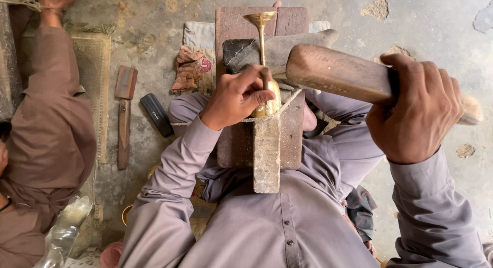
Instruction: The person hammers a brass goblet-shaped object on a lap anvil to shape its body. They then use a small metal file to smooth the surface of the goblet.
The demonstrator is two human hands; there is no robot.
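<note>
- Hammering looks like the step in hand, seen from the head camera: the right hand [413,109] is clenching the handle of a wooden mallet [339,72] and holding its worn, rounded head just beside the brass piece [264,67].
- Left hand [236,97] is gripping the brass piece near its rounded lower bulb, steadying it against a narrow metal bar [267,152] that is lying along a reddish wooden board [287,139] on the person's lap.
- Brass piece is reaching away from the body, with a thin stem and a flared, funnel-like mouth at the far end; its surface is shining yellow and smooth.
- Next move, as a judgement, is calling for a short, well-aimed blow that stays clear of the thumb, with the left hand keeping the stem from rolling.
- Mallet is looking dull and grainy; the bar is looking grey and scuffed.
- Another person's brown sleeve [51,119] is showing at the left, near a flat wooden tool [124,124] and a dark case [157,115] on the rough concrete floor [426,26].
</note>
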